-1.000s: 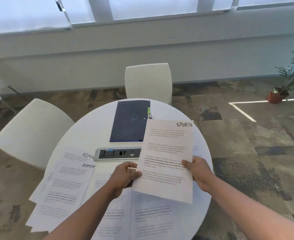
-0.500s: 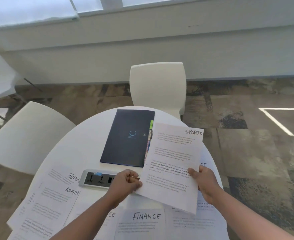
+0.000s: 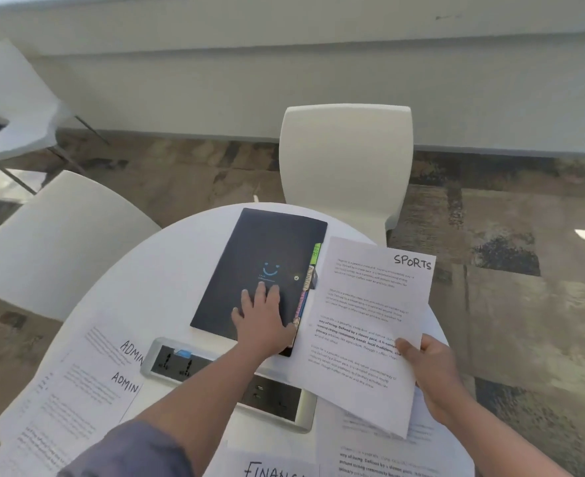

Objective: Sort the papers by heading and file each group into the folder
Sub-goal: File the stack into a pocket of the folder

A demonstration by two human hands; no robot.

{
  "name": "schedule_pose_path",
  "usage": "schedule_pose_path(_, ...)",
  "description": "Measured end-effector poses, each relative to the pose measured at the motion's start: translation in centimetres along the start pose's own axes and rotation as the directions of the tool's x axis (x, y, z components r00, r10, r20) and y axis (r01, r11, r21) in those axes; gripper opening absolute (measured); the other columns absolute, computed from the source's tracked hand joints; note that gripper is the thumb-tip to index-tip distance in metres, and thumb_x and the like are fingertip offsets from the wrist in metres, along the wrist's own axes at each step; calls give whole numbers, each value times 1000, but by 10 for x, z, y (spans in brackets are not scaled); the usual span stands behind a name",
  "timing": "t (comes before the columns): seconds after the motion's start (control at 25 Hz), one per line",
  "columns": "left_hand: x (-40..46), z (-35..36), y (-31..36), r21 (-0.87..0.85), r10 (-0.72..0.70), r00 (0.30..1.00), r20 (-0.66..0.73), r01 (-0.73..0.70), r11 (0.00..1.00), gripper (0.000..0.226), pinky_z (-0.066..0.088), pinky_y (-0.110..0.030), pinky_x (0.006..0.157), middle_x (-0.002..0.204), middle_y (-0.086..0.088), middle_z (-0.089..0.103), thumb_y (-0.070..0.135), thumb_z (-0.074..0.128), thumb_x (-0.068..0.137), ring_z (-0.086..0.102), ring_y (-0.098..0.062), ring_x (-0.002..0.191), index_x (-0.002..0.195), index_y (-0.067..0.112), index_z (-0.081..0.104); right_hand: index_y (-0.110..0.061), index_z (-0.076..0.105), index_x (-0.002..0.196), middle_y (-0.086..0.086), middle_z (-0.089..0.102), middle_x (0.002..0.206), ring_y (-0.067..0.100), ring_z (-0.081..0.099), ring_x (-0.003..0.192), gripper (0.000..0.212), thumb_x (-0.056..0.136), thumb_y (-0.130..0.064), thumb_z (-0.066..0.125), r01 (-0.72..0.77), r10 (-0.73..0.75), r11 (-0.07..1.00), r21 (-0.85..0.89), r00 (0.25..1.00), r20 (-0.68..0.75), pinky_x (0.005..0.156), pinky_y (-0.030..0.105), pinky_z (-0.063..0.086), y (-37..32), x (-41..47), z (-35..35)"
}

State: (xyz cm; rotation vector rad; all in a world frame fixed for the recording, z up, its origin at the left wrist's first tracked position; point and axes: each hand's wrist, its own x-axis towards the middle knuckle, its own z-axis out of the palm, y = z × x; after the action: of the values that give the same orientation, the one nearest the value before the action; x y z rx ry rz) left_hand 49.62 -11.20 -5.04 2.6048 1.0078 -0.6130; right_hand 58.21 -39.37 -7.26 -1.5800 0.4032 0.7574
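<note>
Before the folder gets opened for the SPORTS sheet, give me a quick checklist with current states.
1. SPORTS sheet held by right hand: ok.
2. Left hand flat on the folder: ok.
3. Folder open: not ok, cover closed.
4. Folder's tabbed edge clear of the sheet: not ok, the sheet overlaps it.
5. Which tab is for SPORTS: cannot tell.
6. ADMIN papers clear of the folder: ok.

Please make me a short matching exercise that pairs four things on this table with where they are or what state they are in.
Things:
1. SPORTS sheet
2. dark folder
3. ADMIN sheets
4. FINANCE sheet

Places or states:
a. closed, under the flat left hand
b. at the near edge, heading cut off
c. held by the right hand
d. overlapping on the table's left side

Pairs: 1-c, 2-a, 3-d, 4-b
</note>
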Motion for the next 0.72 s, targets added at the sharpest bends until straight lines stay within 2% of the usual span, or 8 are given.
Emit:
schedule_pose_path(0.12, 9, 2, 1, 60, -13, 998, 67, 9, 998, 92, 14, -66, 121, 172, -6, 0, 59, 61, 86, -1, -45, 156, 158, 30, 10, -8, 73, 107, 8, 81, 98, 32, 76, 93, 11, 100, -10, 64, -15, 15, 1000, -15, 1000, 7, 83, 47, 61, 0, 7, 2)
schedule_pose_path(0.32, 19, -1, 4, -47, -16, 985, 170, 24, 999, 85, 33, -63, 116, 171, -10, 6, 41, 64, 82, 8, -54, 151, 152, 24, 18, -9, 74, 107, 6, 81, 98, 30, 77, 91, 12, 100, -9, 63, -19, 19, 1000, -9, 1000, 20, 78, 40, 59, 0, 11, 3)
schedule_pose_path(0.4, 20, -8, 5, -109, 21, 986, 168, -3, 994, 66, 41, -60, 110, 165, -12, 23, 37, 61, 84, 27, -55, 144, 139, 23, 27, -8, 73, 107, 8, 81, 99, 30, 77, 91, 12, 100, -9, 64, -26, 26, 1000, -1, 1000, 7, 80, 42, 60, 0, 13, 3)
schedule_pose_path(0.48, 14, -15, 6, -165, 84, 987, 133, -62, 984, 44, 55, -50, 87, 150, -12, 44, 29, 61, 90, 58, -41, 116, 119, 28, 28, -8, 73, 108, 9, 80, 101, 31, 77, 93, 13, 100, -8, 63, -28, 28, 1000, 8, 1000, 7, 84, 45, 60, 1, 14, 1)
schedule_pose_path(0.52, 8, -19, 7, -153, 132, 985, 110, -114, 982, 41, 55, -42, 73, 151, -13, 44, 22, 59, 94, 64, -35, 97, 117, 29, 26, -8, 73, 109, 9, 80, 101, 32, 76, 94, 13, 100, -8, 63, -27, 27, 1000, 8, 1000, 12, 85, 46, 59, 1, 13, 1)
schedule_pose_path(0.6, -2, -30, 8, -38, 214, 973, 88, -212, 977, 45, 48, -30, 56, 166, -15, 22, 10, 56, 97, 61, -24, 72, 129, 26, 28, -8, 73, 111, 9, 80, 101, 33, 76, 95, 14, 101, -8, 62, -21, 21, 1000, -1, 1000, 18, 87, 48, 60, 0, 8, -1)
schedule_pose_path(0.64, -7, -37, 8, 27, 224, 970, 92, -227, 973, 47, 47, -27, 56, 170, -11, 13, 8, 56, 98, 60, -20, 68, 134, 24, 31, -8, 73, 111, 9, 80, 101, 34, 76, 95, 14, 101, -8, 62, -15, 16, 1000, -8, 1000, 17, 86, 48, 60, -2, 4, -1)
schedule_pose_path(0.72, -14, -51, 3, 101, 215, 974, 74, -222, 970, 45, 51, -28, 63, 172, -4, 12, 8, 56, 99, 67, -21, 81, 138, 21, 38, -7, 73, 110, 10, 80, 99, 35, 75, 95, 14, 101, -8, 62, -8, 8, 1000, -16, 1000, 12, 81, 47, 60, -5, -5, -1)
